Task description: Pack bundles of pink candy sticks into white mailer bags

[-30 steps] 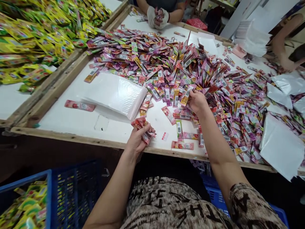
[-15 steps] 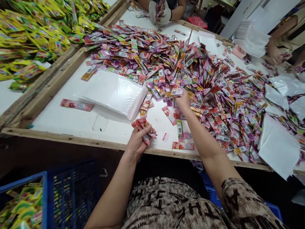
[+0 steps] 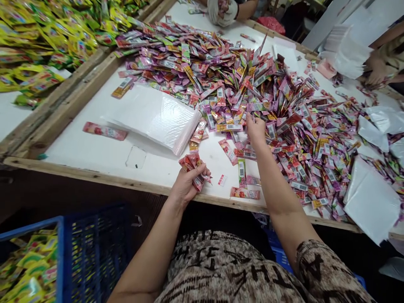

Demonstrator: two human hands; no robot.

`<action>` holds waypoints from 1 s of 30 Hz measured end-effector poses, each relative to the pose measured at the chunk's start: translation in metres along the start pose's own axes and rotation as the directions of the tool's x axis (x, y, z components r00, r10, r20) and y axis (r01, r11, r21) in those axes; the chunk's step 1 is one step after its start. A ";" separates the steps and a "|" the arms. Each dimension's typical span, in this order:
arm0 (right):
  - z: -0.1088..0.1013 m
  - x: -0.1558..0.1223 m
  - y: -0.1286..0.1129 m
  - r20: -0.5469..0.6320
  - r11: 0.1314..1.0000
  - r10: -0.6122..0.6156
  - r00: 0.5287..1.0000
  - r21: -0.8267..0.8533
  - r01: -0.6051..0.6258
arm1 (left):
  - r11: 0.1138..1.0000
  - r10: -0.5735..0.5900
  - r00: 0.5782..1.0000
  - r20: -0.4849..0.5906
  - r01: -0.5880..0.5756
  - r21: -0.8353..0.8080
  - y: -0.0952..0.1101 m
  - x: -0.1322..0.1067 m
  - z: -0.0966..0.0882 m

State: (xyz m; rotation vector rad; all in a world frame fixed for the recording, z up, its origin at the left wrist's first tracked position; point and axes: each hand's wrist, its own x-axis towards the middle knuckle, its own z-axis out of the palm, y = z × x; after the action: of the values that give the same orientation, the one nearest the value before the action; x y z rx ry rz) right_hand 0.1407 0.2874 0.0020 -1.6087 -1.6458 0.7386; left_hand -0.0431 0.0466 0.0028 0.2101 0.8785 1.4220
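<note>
My left hand [image 3: 187,185] is closed around a bunch of red sachets [image 3: 193,165] near the front edge of the white table [image 3: 104,153]. My right hand [image 3: 256,129] reaches into the big heap of pink, purple and orange sachets [image 3: 252,88]. Its fingers pinch a yellow-orange sachet [image 3: 229,127] at the heap's near edge. A few loose sachets [image 3: 244,192] lie on the table between my two arms.
A stack of white bubble mailers [image 3: 156,118] lies left of the heap, more white bags [image 3: 372,200] at right. One red sachet [image 3: 105,131] lies alone at left. A neighbouring table holds yellow-green packets [image 3: 47,46]. A blue crate [image 3: 72,252] stands below left. Other people's hands [image 3: 222,10] work at the far edge.
My right hand has shifted left along the heap's edge and taken hold of a yellow-orange sachet. The left hand keeps its bunch in the same place.
</note>
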 end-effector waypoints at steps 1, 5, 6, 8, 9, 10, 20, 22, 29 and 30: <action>0.001 -0.005 -0.003 -0.035 0.998 0.008 0.999 -0.064 -0.010 | 1.000 0.003 1.000 -0.001 -0.003 -0.001 0.000 0.000 0.000; 0.011 -0.030 -0.016 -0.033 0.941 -0.124 0.992 -0.322 0.107 | 1.000 -0.004 1.000 -0.007 0.004 -0.001 -0.001 0.000 0.000; 0.014 -0.036 -0.019 0.040 0.909 -0.200 0.979 -0.365 0.201 | 1.000 -0.002 1.000 -0.005 0.003 0.004 -0.001 0.000 0.001; 0.016 -0.044 -0.024 0.232 0.831 -0.318 0.919 -0.399 0.388 | 1.000 0.001 1.000 -0.005 -0.001 0.013 -0.001 0.000 0.002; 0.015 -0.045 -0.026 0.316 0.796 -0.345 0.884 -0.400 0.454 | 1.000 0.005 1.000 -0.008 -0.005 0.015 -0.001 0.000 0.002; 0.014 -0.045 -0.027 0.375 0.768 -0.361 0.854 -0.400 0.500 | 1.000 0.011 1.000 -0.012 -0.011 0.014 -0.001 0.000 0.002; 0.015 -0.034 -0.027 0.136 0.912 -0.029 0.990 -0.401 0.082 | 1.000 0.014 1.000 -0.011 -0.014 -0.007 0.001 -0.001 0.001; 0.021 -0.038 -0.026 0.182 0.903 -0.030 0.983 -0.417 0.105 | 1.000 0.003 1.000 -0.007 -0.003 -0.016 0.001 -0.001 0.000; -0.033 0.010 -0.021 0.034 0.968 -0.117 0.992 -0.217 0.122 | 1.000 0.006 1.000 0.023 -0.006 -0.016 0.000 0.000 -0.002; -0.046 0.020 -0.018 0.010 0.966 -0.084 0.996 -0.246 0.084 | 1.000 0.006 1.000 0.021 -0.006 -0.019 -0.001 0.000 -0.002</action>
State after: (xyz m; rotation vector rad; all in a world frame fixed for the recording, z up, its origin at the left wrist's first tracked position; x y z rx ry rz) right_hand 0.1679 0.3025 0.0452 -1.6949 -1.8515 0.5050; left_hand -0.0438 0.0459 0.0013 0.2131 0.8478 1.4307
